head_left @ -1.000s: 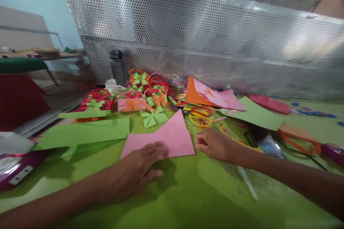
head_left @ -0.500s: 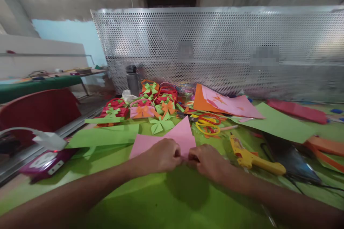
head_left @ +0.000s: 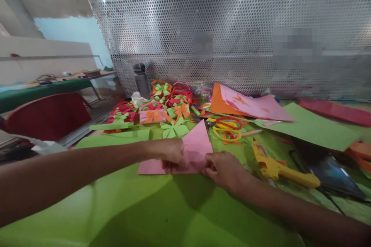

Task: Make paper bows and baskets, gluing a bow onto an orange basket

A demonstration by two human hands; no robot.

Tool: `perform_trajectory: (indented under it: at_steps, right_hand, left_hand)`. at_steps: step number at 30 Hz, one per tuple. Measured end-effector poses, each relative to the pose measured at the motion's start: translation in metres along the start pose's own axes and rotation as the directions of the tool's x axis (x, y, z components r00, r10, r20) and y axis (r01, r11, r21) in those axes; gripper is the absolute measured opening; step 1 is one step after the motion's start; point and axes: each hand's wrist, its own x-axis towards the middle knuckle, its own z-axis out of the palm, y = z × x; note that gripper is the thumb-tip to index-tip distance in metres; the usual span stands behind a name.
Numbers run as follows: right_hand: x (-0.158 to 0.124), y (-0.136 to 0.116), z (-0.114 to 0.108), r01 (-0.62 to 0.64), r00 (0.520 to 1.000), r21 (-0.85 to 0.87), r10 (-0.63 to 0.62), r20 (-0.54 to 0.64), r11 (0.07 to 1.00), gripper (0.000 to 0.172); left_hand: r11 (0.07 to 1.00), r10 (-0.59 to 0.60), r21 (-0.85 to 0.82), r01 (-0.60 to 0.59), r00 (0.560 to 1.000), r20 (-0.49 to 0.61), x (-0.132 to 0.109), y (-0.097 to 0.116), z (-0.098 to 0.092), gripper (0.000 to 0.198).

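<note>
- Left hand (head_left: 171,154) and right hand (head_left: 224,168): both pinch the near edge of the pink paper sheet (head_left: 191,150), fingers closed on it; a second ago the left lay flat and the right hovered apart, so a fold is likely under way.
- Pink paper sheet: on the green table cover (head_left: 162,216), centre.
- Right: yellow glue gun (head_left: 282,170).
- Far: paper bows (head_left: 162,110), scissors (head_left: 227,127), perforated metal screen (head_left: 232,42).

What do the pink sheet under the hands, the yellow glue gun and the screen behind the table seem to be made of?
Pink sheet: matte craft paper, probably; it lies flat with a sharp folded point.
Yellow glue gun: looks like moulded plastic with a slight gloss.
Screen: apparently perforated sheet metal, silvery, with regular holes and a dull shine.
</note>
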Motion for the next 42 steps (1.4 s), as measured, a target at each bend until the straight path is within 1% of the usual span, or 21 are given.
perform_trajectory:
  at_steps: [3, 7, 11, 19, 24, 30, 33, 38, 42]
  right_hand:
    - [0.0, -0.002, -0.001, -0.011, 1.0, 0.013, 0.011, 0.009, 1.0, 0.012]
    - [-0.002, -0.003, -0.002, -0.017, 1.0, -0.005, 0.017, 0.021, 1.0, 0.014]
    - [-0.003, -0.004, -0.001, -0.022, 0.999, -0.03, 0.023, 0.035, 0.999, 0.012]
    - [-0.002, -0.005, 0.003, 0.0, 1.0, -0.09, 0.003, 0.03, 0.996, 0.011]
    - [-0.003, -0.003, 0.005, 0.021, 1.0, -0.097, -0.019, 0.017, 0.995, 0.013]
    - [-0.004, -0.002, 0.007, 0.038, 0.999, -0.093, -0.038, 0.007, 0.995, 0.012]
    - [-0.004, -0.001, 0.007, 0.036, 0.999, -0.087, -0.036, -0.003, 0.996, 0.012]
    - [-0.003, -0.001, 0.008, 0.024, 1.0, -0.07, -0.024, -0.002, 0.997, 0.011]
    - [-0.003, -0.002, 0.007, 0.015, 0.999, -0.068, -0.013, 0.029, 0.998, 0.01]
  left_hand:
    - [0.999, -0.032, -0.032, 0.033, 0.999, 0.012, -0.007, -0.008, 0.0, 0.015]
    - [0.999, -0.02, -0.041, 0.02, 1.0, 0.002, -0.014, -0.005, 0.003, 0.024]
    - [0.998, -0.045, -0.037, 0.044, 0.998, -0.034, -0.012, -0.004, 0.007, 0.027]
    - [0.996, -0.084, -0.045, 0.081, 0.993, -0.077, -0.006, -0.005, 0.013, 0.021]
    - [0.986, -0.141, -0.102, 0.134, 0.988, -0.063, -0.001, -0.009, 0.014, 0.014]
    - [0.98, -0.113, -0.167, 0.105, 0.993, -0.037, -0.014, -0.012, 0.01, 0.005]
    - [0.977, -0.129, -0.18, 0.117, 0.99, -0.057, -0.022, -0.014, 0.01, 0.004]
    - [0.957, -0.239, -0.188, 0.22, 0.967, -0.087, -0.03, -0.026, 0.01, 0.016]
    - [0.948, -0.272, -0.203, 0.246, 0.956, -0.11, -0.035, -0.044, 0.008, 0.023]
